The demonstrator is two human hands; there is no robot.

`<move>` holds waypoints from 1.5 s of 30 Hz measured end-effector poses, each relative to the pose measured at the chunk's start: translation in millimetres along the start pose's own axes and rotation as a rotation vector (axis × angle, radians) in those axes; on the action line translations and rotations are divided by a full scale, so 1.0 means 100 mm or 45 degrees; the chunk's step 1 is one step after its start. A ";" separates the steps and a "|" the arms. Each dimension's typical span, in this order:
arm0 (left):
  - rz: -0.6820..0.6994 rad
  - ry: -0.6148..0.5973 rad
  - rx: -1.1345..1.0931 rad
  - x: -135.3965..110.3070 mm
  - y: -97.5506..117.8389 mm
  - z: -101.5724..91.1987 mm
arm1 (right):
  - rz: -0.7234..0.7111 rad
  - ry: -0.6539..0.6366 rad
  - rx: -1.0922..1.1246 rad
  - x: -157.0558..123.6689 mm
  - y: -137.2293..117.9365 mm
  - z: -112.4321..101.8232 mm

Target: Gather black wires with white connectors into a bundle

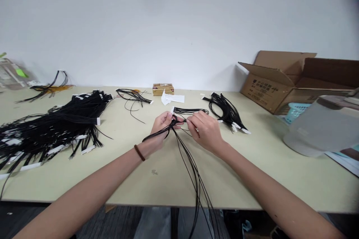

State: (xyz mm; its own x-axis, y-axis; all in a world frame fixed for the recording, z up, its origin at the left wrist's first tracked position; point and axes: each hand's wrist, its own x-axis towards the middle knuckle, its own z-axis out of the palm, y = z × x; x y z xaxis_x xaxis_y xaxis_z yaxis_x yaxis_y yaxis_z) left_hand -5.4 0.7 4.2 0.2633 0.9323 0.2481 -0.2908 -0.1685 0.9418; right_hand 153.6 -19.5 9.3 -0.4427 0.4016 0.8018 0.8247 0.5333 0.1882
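Black wire bundle (176, 122) held between both hands, its strands trailing back over the table (252, 179) edge. Left hand (160, 129) closed around it. Right hand (204, 131) pinches it, fingers narrow. One wire heap (61, 123) lies left of the left hand, one smaller sheaf (227, 114) beyond the right, and one small box (163, 89) farthest.

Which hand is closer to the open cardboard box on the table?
Right. The right hand is at mid-table, left of the cardboard box; the left hand sits beside it, farther left still. Both pinch the same black wires.
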 end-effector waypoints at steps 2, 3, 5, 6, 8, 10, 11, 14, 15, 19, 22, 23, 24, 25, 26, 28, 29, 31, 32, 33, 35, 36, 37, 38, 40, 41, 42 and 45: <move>0.010 -0.007 0.020 0.00 0.00 0.00 | -0.006 -0.009 -0.012 0.00 0.00 0.00; 0.016 -0.012 0.034 0.00 -0.01 -0.01 | -0.008 -0.016 -0.015 0.00 0.00 0.00; 0.024 -0.031 0.073 0.01 -0.03 -0.02 | -0.011 -0.032 -0.016 0.00 0.00 0.00; 0.029 -0.043 0.095 0.02 -0.04 -0.03 | -0.010 -0.039 -0.015 -0.01 0.00 0.00; 0.045 -0.063 0.151 0.03 -0.07 -0.05 | -0.005 -0.043 -0.015 -0.01 -0.01 0.00; 0.071 -0.071 0.240 0.04 -0.09 -0.06 | -0.002 -0.033 -0.031 -0.01 -0.02 -0.01; 0.087 -0.071 0.299 0.04 -0.09 -0.06 | -0.002 -0.028 -0.043 0.00 -0.02 -0.01; 0.130 -0.078 0.456 0.03 -0.07 -0.04 | 0.009 -0.018 -0.068 0.00 -0.05 -0.01; 0.137 -0.087 0.487 0.02 -0.06 -0.03 | 0.017 -0.020 -0.068 0.01 -0.05 -0.02; 0.136 -0.110 0.548 -0.02 -0.01 0.02 | 0.020 -0.065 -0.077 0.01 -0.06 -0.03; 0.116 -0.104 0.521 -0.03 -0.01 0.03 | -0.024 -0.095 -0.084 -0.01 -0.06 -0.02; 0.109 -0.111 0.497 -0.02 -0.02 0.02 | -0.038 -0.094 -0.084 -0.01 -0.06 -0.02; 0.106 -0.119 0.472 -0.02 -0.03 0.02 | -0.048 -0.088 -0.084 -0.02 -0.06 -0.02; 0.107 -0.128 0.449 -0.02 -0.03 0.02 | -0.052 -0.078 -0.084 -0.02 -0.06 -0.01; 0.110 -0.137 0.434 -0.02 -0.04 0.02 | -0.055 -0.067 -0.084 -0.03 -0.06 -0.01; 0.112 -0.150 0.432 -0.02 -0.03 0.02 | -0.057 -0.046 -0.083 -0.03 -0.06 -0.01; 0.113 -0.153 0.439 -0.02 -0.03 0.02 | -0.060 -0.039 -0.082 -0.03 -0.06 -0.01; 0.116 -0.155 0.459 -0.03 -0.01 0.02 | -0.063 -0.030 -0.080 -0.04 -0.06 0.00; 0.119 -0.154 0.465 -0.03 -0.01 0.02 | -0.061 -0.024 -0.080 -0.04 -0.06 0.00; 0.121 -0.155 0.470 -0.03 0.00 0.02 | -0.058 -0.017 -0.079 -0.04 -0.07 0.00; 0.125 -0.162 0.486 -0.03 0.01 0.02 | -0.058 0.003 -0.076 -0.04 -0.07 0.01; 0.126 -0.165 0.496 -0.03 0.01 0.02 | -0.059 0.014 -0.076 -0.05 -0.07 0.02; 0.128 -0.169 0.503 -0.03 0.01 0.02 | -0.061 0.024 -0.075 -0.05 -0.07 0.02; 0.128 -0.172 0.503 -0.03 0.01 0.03 | -0.062 0.033 -0.074 -0.06 -0.07 0.03; 0.118 -0.172 0.476 -0.04 0.01 0.03 | -0.055 0.039 -0.074 -0.07 -0.07 0.04; 0.107 -0.170 0.455 -0.04 0.00 0.03 | -0.050 0.038 -0.073 -0.07 -0.07 0.04; 0.094 -0.166 0.431 -0.04 0.00 0.04 | -0.046 0.035 -0.071 -0.07 -0.07 0.04; 0.048 -0.157 0.314 -0.05 -0.02 0.05 | -0.030 0.024 -0.072 -0.06 -0.07 0.04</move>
State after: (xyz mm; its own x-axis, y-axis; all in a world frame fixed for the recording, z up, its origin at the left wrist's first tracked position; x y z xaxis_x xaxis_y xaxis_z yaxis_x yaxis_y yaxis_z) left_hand -1.8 -4.9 2.6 0.3706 0.8806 0.2954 -0.0736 -0.2892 0.9544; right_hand 148.5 -22.4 0.8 -0.4561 0.3747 0.8072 0.8329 0.4993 0.2388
